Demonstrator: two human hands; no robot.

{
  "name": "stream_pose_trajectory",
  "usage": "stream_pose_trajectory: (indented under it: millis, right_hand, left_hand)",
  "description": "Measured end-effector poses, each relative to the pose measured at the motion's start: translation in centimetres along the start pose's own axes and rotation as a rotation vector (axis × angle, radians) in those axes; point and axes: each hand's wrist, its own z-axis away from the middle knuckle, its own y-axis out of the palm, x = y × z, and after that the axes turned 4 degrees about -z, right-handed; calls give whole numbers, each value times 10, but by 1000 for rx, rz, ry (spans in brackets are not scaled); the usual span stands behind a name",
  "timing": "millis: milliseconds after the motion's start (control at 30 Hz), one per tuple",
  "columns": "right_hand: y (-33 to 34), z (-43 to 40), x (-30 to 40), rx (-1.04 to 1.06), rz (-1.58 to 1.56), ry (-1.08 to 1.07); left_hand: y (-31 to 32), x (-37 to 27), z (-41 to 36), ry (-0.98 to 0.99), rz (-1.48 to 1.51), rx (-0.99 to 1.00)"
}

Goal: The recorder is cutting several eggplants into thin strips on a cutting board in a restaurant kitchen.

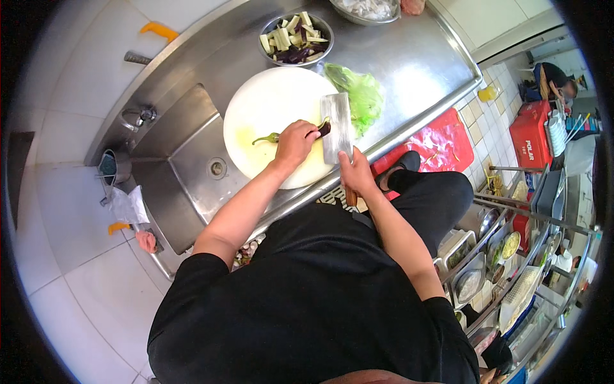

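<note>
On a round white cutting board (261, 101) lies a slim vegetable (268, 138), green at its stem end and dark purple at the other, perhaps a pepper or small eggplant. My left hand (294, 146) pins it down from above, hiding its middle. My right hand (357, 174) grips a cleaver by its wooden handle (351, 197). The broad steel blade (336, 127) is just right of the vegetable's dark end; contact cannot be made out. Behind the board stands a steel bowl (331, 34) of cut eggplant sticks (288, 38).
A green plastic bag (357, 96) lies right of the board on the steel counter (407, 53). The board overhangs a sink basin (192, 180) on the left. Another bowl (367, 20) stands at the back. A red crate (530, 134), shelving rack (518, 204) and bending person (551, 79) are to the right.
</note>
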Motion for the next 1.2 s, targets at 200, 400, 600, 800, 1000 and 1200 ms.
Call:
stream_pose_trajectory:
  millis: [200, 400, 600, 800, 1000, 1200]
  right_hand:
    - [12, 11, 11, 83, -201, 170]
    - [7, -1, 5, 111, -191, 128]
    - [20, 5, 19, 138, -232, 228]
    - [29, 13, 10, 229, -320, 257]
    - [29, 20, 25, 265, -340, 353]
    - [35, 24, 22, 336, -358, 381]
  left_hand:
    - [-7, 5, 10, -47, 65, -44]
    - [-75, 15, 21, -23, -174, 103]
    - [-65, 35, 40, -62, -106, 69]
    - [-60, 36, 44, -49, -97, 21]
    - [-61, 34, 45, -67, -94, 6]
    - [-76, 28, 39, -149, -46, 65]
